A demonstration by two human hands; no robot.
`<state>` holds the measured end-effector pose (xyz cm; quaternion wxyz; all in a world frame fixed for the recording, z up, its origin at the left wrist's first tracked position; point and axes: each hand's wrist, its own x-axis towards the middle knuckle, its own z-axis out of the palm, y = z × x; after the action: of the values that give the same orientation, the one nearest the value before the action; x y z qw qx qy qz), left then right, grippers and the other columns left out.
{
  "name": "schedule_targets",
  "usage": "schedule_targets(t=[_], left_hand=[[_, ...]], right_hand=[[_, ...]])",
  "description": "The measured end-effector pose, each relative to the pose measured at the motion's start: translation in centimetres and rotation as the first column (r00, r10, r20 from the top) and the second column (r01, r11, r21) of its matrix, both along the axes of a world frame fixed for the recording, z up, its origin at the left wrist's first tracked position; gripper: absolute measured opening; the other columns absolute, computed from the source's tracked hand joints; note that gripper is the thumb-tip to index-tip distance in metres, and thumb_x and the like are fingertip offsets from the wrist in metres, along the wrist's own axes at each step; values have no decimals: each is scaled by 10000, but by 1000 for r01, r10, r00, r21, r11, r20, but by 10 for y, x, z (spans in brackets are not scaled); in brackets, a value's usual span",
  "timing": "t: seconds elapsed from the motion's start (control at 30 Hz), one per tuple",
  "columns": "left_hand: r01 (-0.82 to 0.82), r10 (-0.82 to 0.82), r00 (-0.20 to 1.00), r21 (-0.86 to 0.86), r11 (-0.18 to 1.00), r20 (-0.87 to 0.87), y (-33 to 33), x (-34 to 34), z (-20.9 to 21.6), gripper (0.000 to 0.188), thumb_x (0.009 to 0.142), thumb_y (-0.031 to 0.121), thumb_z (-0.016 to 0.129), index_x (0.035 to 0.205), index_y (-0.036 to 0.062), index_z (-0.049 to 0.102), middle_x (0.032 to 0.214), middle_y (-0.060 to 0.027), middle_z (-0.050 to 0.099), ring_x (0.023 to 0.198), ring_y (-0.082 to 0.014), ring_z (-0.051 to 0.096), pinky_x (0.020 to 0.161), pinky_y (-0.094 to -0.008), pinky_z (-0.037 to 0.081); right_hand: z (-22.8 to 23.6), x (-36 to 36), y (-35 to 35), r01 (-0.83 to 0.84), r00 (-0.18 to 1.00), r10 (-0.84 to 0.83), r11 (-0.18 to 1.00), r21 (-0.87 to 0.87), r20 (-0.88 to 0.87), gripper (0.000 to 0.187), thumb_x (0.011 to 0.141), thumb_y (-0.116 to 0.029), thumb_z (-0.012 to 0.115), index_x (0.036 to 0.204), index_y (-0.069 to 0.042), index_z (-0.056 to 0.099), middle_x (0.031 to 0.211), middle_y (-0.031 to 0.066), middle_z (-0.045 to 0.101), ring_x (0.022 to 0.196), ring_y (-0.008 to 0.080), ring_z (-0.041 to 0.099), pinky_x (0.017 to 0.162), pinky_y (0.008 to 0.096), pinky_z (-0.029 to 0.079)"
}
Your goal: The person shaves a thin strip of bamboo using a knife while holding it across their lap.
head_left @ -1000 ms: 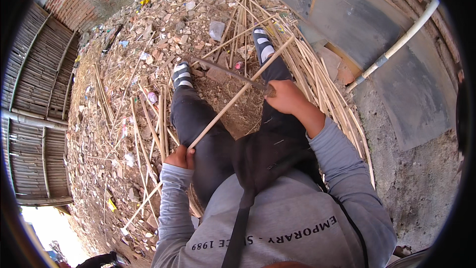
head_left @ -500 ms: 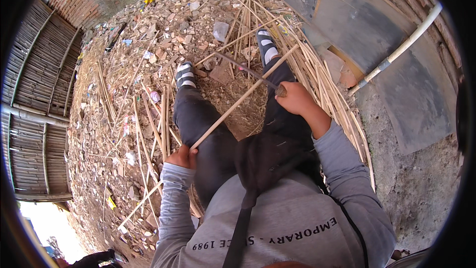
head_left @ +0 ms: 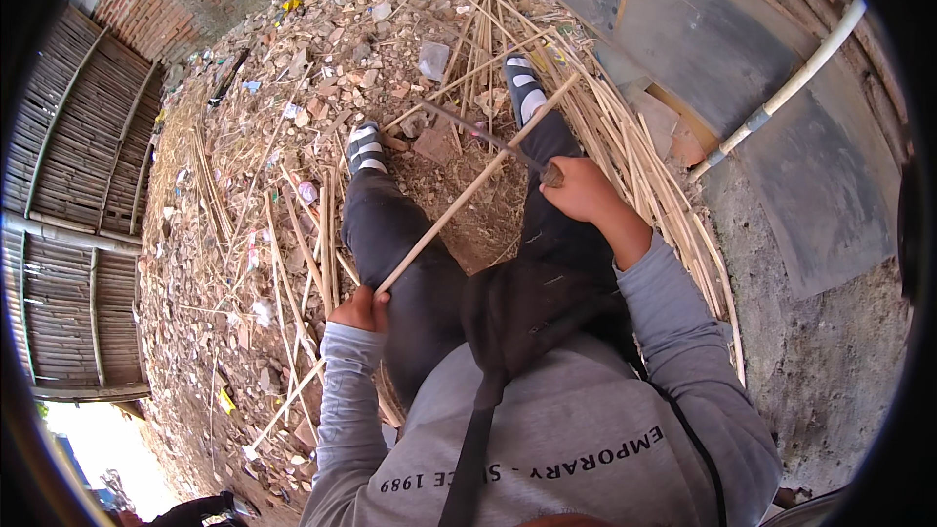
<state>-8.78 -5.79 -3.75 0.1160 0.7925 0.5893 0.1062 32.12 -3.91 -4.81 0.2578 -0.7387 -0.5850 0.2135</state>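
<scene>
Below, the left hand [head_left: 359, 310] is curled around a slender pale stick [head_left: 444, 222] slanting forward and rightward from it. The right hand [head_left: 584, 192] grips a dark-bladed knife [head_left: 473, 127], its blade crossing the stick ahead-left of that hand; loose sticks [head_left: 634, 166] lie just right.

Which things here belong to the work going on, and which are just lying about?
In use:
- pale stick, in the left hand
- dark long-bladed tool, in the right hand
- likely the piled sticks

Apparently just lying about:
- pale plastic
- brick piece
- yellow scrap
</scene>
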Motion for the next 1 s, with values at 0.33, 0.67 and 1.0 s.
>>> schedule_targets(t=[0.33, 0.67, 1.0], left_hand=[[31, -32, 999, 36, 999, 9, 0, 2, 6, 286, 974, 314, 616, 857, 66, 536, 634, -227, 608, 609, -465, 621, 540, -543, 473], [36, -35, 996, -7, 999, 80, 2, -5, -3, 282, 979, 302, 603, 858, 57, 535, 638, -247, 595, 617, -475, 609, 555, -549, 466], [32, -33, 998, 25, 999, 62, 2, -5, -10, 305, 983, 335, 595, 857, 61, 545, 642, -243, 609, 615, -469, 622, 544, -554, 467]], right_hand=[[-10, 19, 10, 31, 999, -30, 998, -56, 18, 204, 812, -258, 683, 913, -82, 701, 898, 189, 700, 880, 417, 666, 766, 506, 529], [7, -1, -2, -218, 965, 216, 976, -2, 151, 175, 778, -243, 704, 834, -82, 662, 804, 177, 684, 827, 406, 674, 725, 520, 527], [10, -10, -3, -152, 986, 149, 988, 25, 79, 195, 804, -248, 707, 882, -74, 669, 815, 209, 687, 825, 418, 676, 737, 511, 526]])
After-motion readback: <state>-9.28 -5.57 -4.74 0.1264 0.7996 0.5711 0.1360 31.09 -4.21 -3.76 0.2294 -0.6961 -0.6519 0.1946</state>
